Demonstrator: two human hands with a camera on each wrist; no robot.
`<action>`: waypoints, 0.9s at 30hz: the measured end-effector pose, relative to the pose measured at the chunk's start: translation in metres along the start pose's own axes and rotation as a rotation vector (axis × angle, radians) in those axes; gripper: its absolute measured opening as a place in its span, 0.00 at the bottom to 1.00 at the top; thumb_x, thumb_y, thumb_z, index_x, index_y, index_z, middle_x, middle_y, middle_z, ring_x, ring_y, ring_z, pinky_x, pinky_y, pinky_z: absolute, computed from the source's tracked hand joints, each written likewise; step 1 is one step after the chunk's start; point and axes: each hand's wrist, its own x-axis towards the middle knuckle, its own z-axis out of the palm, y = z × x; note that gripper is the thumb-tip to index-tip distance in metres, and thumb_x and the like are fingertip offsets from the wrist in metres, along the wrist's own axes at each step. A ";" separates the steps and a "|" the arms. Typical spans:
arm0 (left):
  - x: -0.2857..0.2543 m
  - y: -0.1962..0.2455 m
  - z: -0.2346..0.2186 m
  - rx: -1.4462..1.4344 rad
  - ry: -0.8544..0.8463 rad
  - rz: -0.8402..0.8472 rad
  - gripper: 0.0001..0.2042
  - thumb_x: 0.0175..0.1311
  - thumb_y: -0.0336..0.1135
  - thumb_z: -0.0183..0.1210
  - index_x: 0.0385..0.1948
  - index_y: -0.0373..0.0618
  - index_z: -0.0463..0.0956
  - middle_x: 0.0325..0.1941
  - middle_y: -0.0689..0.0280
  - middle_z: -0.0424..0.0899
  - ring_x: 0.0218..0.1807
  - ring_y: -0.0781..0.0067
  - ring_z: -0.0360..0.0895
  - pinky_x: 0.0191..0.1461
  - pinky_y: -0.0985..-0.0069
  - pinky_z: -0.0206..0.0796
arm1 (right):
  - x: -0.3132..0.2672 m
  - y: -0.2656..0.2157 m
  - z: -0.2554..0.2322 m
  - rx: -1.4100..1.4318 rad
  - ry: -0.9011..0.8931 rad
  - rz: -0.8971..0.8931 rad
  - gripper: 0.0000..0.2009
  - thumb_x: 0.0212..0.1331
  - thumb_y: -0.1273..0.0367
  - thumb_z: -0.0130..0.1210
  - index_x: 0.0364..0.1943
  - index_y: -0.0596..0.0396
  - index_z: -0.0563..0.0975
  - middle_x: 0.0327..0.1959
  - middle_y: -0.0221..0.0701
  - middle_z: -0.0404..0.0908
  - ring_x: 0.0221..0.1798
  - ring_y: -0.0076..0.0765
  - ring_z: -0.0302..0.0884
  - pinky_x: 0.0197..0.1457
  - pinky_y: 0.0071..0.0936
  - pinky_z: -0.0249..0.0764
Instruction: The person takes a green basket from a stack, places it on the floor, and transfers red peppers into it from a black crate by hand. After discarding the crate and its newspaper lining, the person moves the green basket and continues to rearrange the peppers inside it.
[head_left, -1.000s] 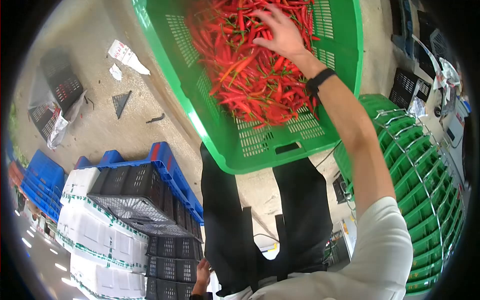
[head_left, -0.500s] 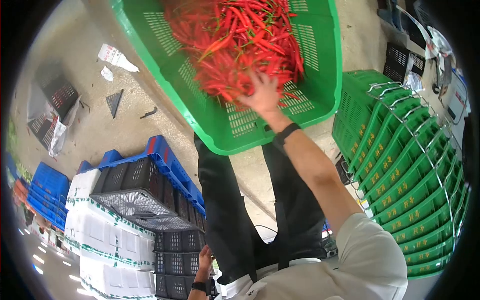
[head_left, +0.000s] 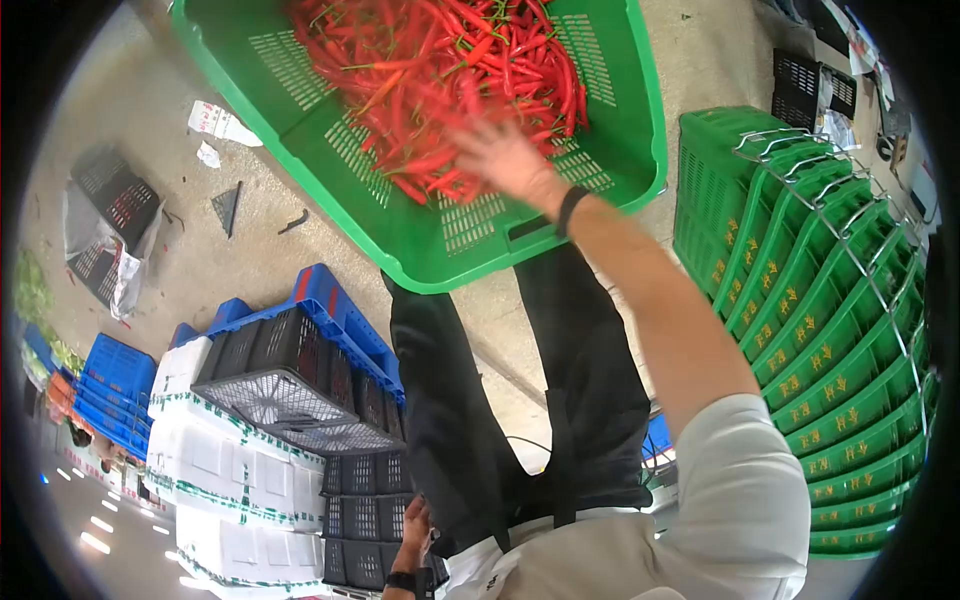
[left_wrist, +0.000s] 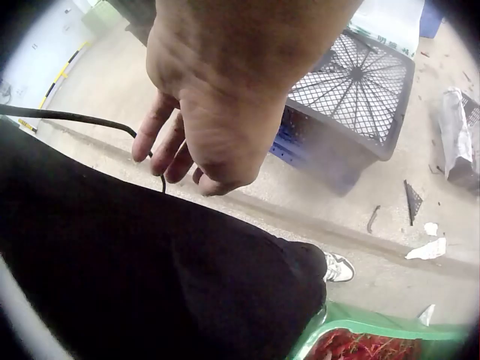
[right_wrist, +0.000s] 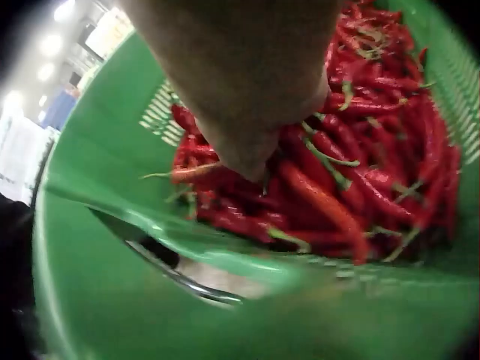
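Observation:
A green plastic basket [head_left: 415, 265] with slotted sides holds a heap of red chili peppers [head_left: 510, 55] with green stems. My right hand [head_left: 508, 163], blurred, reaches over the near wall with its fingers spread against the near side of the heap. Seen from the right wrist, the same hand [right_wrist: 240, 97] dips among the chilies [right_wrist: 352, 150], which hide its fingertips. My left hand [head_left: 416, 524] hangs low beside the left leg, holding nothing. In the left wrist view this hand [left_wrist: 217, 112] has loosely bent fingers near the dark trouser leg.
Nested green baskets [head_left: 780, 330] with metal handles stand at the right. On the left are white foam boxes [head_left: 240, 465], black crates [head_left: 290, 370] and a blue pallet [head_left: 345, 325]. Torn paper [head_left: 222, 123] and black plastic scraps [head_left: 228, 208] litter the floor.
My right hand came back from deep in the heap to its near side, fingers spread. Chilies near the front wall have shifted inward. The left hand stays low.

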 end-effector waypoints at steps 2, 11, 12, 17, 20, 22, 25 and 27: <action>-0.007 -0.002 -0.001 -0.019 0.014 0.000 0.12 0.66 0.34 0.53 0.49 0.46 0.75 0.42 0.73 0.82 0.37 0.81 0.78 0.36 0.81 0.69 | -0.017 0.051 0.021 -0.032 0.123 0.133 0.19 0.55 0.64 0.49 0.53 0.30 0.73 0.71 0.23 0.54 0.70 0.44 0.53 0.56 0.50 0.68; -0.018 -0.007 0.003 0.200 -0.019 0.024 0.11 0.66 0.36 0.53 0.47 0.48 0.75 0.35 0.76 0.78 0.35 0.83 0.76 0.34 0.83 0.70 | -0.027 0.121 0.004 0.150 0.062 0.743 0.37 0.49 0.65 0.60 0.67 0.31 0.59 0.67 0.35 0.61 0.55 0.51 0.73 0.47 0.41 0.79; -0.019 -0.019 -0.005 0.227 0.013 0.042 0.12 0.65 0.35 0.54 0.49 0.46 0.74 0.36 0.74 0.78 0.36 0.82 0.76 0.35 0.82 0.71 | -0.021 0.114 -0.002 0.257 0.118 0.863 0.39 0.48 0.61 0.62 0.67 0.31 0.57 0.68 0.36 0.60 0.57 0.51 0.72 0.49 0.45 0.78; -0.028 -0.046 -0.015 0.155 -0.019 0.162 0.14 0.63 0.25 0.55 0.51 0.39 0.72 0.41 0.66 0.79 0.42 0.77 0.76 0.45 0.79 0.71 | 0.042 0.050 0.013 0.455 0.150 0.982 0.45 0.45 0.50 0.64 0.70 0.30 0.52 0.74 0.42 0.42 0.70 0.76 0.37 0.60 0.68 0.63; -0.036 -0.048 -0.012 0.285 0.020 0.259 0.12 0.61 0.21 0.53 0.47 0.37 0.74 0.37 0.66 0.80 0.40 0.77 0.77 0.48 0.81 0.68 | 0.077 -0.033 -0.017 0.538 0.105 0.768 0.33 0.53 0.62 0.56 0.67 0.29 0.59 0.72 0.41 0.48 0.70 0.76 0.39 0.59 0.75 0.58; -0.045 -0.060 -0.012 0.307 0.037 0.362 0.10 0.59 0.19 0.54 0.41 0.38 0.76 0.34 0.67 0.80 0.35 0.79 0.77 0.41 0.81 0.70 | 0.077 -0.087 -0.013 0.557 -0.019 0.404 0.29 0.54 0.69 0.51 0.64 0.36 0.64 0.71 0.37 0.52 0.71 0.72 0.40 0.59 0.75 0.58; -0.072 -0.034 0.009 -0.002 -0.051 0.228 0.07 0.59 0.19 0.54 0.36 0.41 0.75 0.31 0.69 0.80 0.27 0.81 0.76 0.30 0.83 0.69 | 0.039 -0.145 -0.028 0.576 -0.054 0.260 0.30 0.48 0.70 0.55 0.62 0.42 0.67 0.70 0.38 0.51 0.72 0.68 0.42 0.59 0.71 0.61; -0.083 -0.020 0.029 0.016 -0.031 0.238 0.05 0.60 0.21 0.54 0.32 0.43 0.74 0.29 0.70 0.80 0.22 0.83 0.74 0.22 0.84 0.65 | 0.003 -0.148 -0.024 0.812 -0.089 0.281 0.30 0.48 0.68 0.58 0.61 0.47 0.68 0.66 0.39 0.61 0.66 0.58 0.59 0.61 0.52 0.68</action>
